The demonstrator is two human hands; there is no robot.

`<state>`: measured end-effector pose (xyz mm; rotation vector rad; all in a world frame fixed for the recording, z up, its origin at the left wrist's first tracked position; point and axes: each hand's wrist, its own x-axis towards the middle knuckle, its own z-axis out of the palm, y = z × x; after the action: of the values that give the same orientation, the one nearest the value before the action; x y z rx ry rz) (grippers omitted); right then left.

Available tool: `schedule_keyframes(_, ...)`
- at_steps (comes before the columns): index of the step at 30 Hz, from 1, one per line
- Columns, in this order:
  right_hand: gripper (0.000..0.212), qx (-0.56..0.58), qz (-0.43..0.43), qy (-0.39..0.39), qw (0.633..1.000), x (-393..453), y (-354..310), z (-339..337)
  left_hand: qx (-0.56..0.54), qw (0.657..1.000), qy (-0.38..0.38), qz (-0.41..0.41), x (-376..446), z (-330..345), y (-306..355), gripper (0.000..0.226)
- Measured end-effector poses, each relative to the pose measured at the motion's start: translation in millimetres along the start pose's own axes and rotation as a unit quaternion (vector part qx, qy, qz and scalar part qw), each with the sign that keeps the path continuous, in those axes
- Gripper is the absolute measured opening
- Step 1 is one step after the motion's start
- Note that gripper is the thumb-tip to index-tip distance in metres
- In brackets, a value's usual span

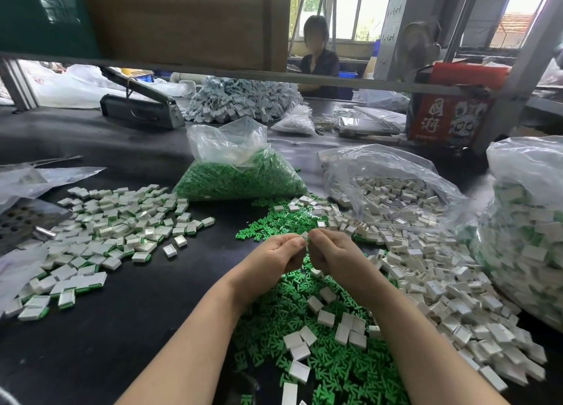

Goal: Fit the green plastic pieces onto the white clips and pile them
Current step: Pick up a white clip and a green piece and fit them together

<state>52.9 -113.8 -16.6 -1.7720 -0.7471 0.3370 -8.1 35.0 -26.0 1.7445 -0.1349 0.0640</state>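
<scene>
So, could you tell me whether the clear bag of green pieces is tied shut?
No, the bag of green pieces stands with its mouth gaping open at the top.

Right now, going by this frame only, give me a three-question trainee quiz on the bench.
1. True or false: both hands pinch one small piece between them.
2. Where does the finished pile lie: A) on the person's left, B) inside the green bag, C) on the shelf above?
3. Fill in: the loose clips spill from a clear ____ on the right.

Key:
1. True: left hand and right hand meet on a piece.
2. A: the finished pile lies left of the green bag.
3. Bag: the clip bag feeds the clips.
</scene>
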Motion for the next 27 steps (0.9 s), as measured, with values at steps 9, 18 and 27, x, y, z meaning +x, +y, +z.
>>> schedule_keyframes(9, 0.041, -0.113, -0.022, 0.025, 0.993, 0.1, -1.7, 4.9, 0.023, 1.000, 0.010, -0.012, -0.7, -0.1, -0.8, 0.036)
schedule_keyframes(18, 0.045, -0.258, -0.036, 0.023, 0.965, -1.4, -1.4, 11.6, 0.058, 0.997, 0.000, -0.046, -1.5, 5.0, 2.5, 0.061)
schedule_keyframes(27, 0.043, -0.294, -0.039, 0.031, 0.955, -1.4, 0.1, 12.5, 0.119, 0.992, 0.026, -0.027, 3.3, 7.1, -5.6, 0.031)
